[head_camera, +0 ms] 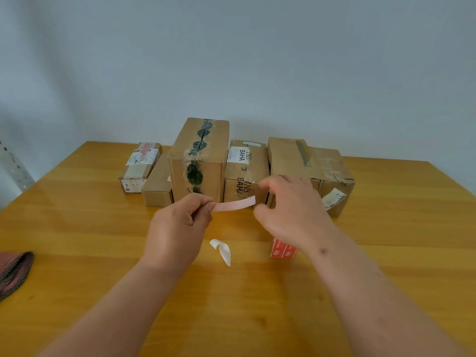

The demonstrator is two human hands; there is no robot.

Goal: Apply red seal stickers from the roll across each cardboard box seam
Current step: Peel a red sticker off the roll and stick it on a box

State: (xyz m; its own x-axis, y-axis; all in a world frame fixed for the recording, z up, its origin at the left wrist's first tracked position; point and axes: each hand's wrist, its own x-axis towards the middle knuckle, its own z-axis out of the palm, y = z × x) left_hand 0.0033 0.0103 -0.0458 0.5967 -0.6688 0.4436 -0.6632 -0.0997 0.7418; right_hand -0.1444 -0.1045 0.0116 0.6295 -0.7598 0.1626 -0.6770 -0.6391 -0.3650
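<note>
Several cardboard boxes stand in a row at the back of the wooden table (77, 228); the tall box (198, 161) with dark green tape is in the middle, and the box marked BAHA (244, 171) is to its right. My left hand (177, 225) pinches one end of a pale pink sticker strip (234, 204), held level in front of these boxes with its pale underside showing. My right hand (291, 210) hovers at the strip's other end, fingers apart, not clearly touching it. The red seal stickers (282, 249) lie on the table, partly hidden under my right wrist.
A curled white backing paper (222, 249) lies on the table between my arms. A dark patterned cloth (14, 271) sits at the left edge. More boxes are at the far left (140, 163) and the far right (324, 171). A grey wall rises behind.
</note>
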